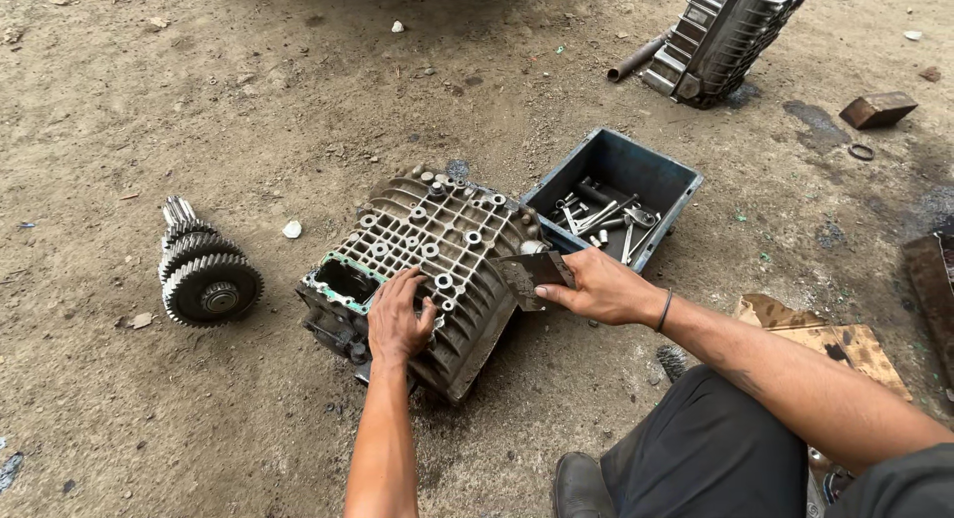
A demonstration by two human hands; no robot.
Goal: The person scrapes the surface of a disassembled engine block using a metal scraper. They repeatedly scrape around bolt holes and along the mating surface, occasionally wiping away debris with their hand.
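Both hands (397,319) on ribbed housing (437,269)

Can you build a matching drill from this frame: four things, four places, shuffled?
1. ribbed grey metal gearbox casing
2. toothed steel gear shaft
3. blue rectangular tool tray
4. flat dark metal scraper

A. far left on the dirt
B. in the right hand
C. under the left hand
D. just behind the casing, holding wrenches

Pairs: 1-C, 2-A, 3-D, 4-B

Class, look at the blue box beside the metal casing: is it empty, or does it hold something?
Not empty: the open blue box holds loose metal tools on its floor.
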